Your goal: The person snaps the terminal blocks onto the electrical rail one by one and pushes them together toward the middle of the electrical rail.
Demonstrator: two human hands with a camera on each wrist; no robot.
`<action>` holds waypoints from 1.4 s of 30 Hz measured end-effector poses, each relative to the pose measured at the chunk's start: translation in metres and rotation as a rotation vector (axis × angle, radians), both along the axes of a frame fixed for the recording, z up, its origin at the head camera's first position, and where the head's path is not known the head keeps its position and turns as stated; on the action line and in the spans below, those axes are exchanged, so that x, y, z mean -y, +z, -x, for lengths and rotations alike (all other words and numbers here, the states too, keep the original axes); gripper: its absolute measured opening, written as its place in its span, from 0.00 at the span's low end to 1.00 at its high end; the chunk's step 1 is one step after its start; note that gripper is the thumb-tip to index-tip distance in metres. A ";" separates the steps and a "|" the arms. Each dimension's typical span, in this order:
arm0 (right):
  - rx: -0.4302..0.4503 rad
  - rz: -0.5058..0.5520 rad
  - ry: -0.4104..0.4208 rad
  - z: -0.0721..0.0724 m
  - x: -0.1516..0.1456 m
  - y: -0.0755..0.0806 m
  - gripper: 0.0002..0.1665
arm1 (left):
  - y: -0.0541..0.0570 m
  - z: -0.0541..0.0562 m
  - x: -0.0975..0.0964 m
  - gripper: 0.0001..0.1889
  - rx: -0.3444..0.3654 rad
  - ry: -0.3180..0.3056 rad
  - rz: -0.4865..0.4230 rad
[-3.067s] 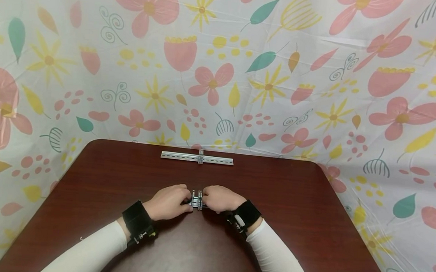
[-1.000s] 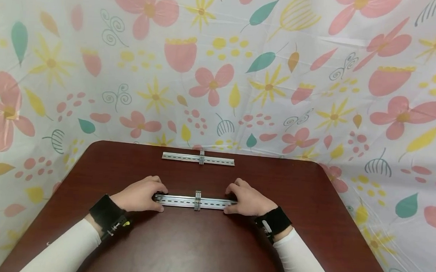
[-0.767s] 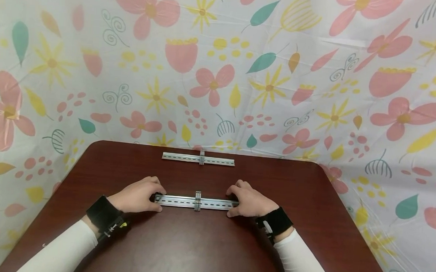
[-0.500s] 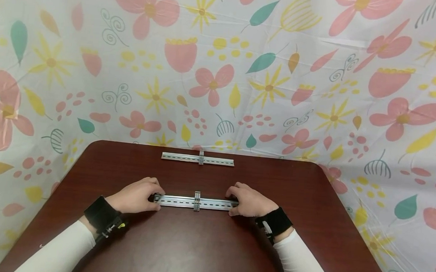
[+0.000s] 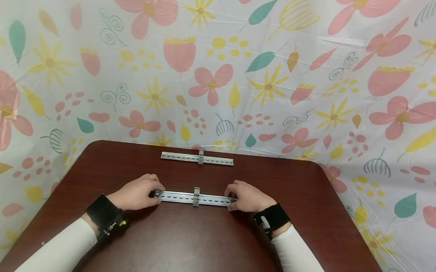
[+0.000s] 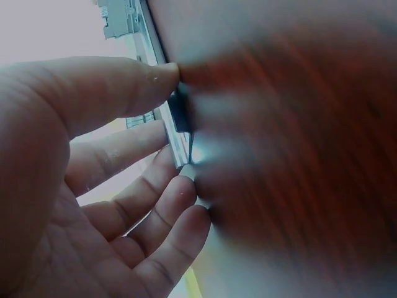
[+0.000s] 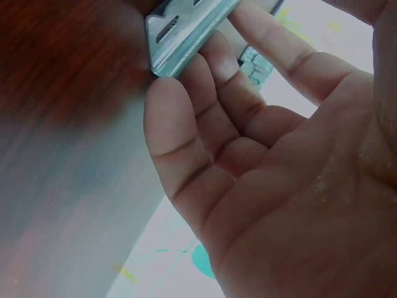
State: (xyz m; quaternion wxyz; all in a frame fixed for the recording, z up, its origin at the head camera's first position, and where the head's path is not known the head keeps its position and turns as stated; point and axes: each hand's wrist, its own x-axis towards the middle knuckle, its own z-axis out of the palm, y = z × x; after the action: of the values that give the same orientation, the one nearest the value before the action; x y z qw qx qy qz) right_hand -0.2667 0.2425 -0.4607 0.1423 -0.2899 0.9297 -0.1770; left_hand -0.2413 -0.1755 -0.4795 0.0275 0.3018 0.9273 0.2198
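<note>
A slotted metal DIN rail lies crosswise before me, with a few thin grey blocks side by side near its middle. My left hand pinches its left end between thumb and fingers. At the opposite end, my right hand holds the rail the same way. The left wrist view has the rail's edge between thumb and fingers. In the right wrist view, the slotted rail end meets the fingers; the thumb's grip is mostly cut off. Whether the rail touches the table cannot be told.
A second slotted rail with similar blocks lies parallel near the far edge of the dark red-brown table. Behind the table hangs a flower-patterned cloth. Black straps with small cameras circle both wrists.
Three seconds ago both hands were together at the rail's middle; they then spread to its ends. In the last half second, hands and rail have shifted slightly away from me, toward the far rail.
</note>
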 end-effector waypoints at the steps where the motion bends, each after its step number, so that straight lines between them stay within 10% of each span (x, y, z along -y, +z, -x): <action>1: 0.003 0.002 -0.003 0.002 0.000 0.000 0.18 | 0.000 0.001 0.001 0.14 0.000 0.000 -0.004; 31: 0.021 0.020 -0.088 0.067 0.003 -0.003 0.18 | -0.010 0.082 -0.001 0.18 0.041 0.094 0.010; 42: -0.016 -0.010 -0.099 0.082 0.004 -0.005 0.19 | -0.007 0.091 -0.009 0.19 0.036 0.132 0.045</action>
State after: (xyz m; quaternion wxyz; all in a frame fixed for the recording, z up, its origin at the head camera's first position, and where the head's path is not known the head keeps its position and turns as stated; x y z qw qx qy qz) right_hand -0.3486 0.2388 -0.4654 0.1273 -0.2442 0.9449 -0.1768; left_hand -0.3324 -0.1669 -0.4869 0.0361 0.2354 0.9492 0.2058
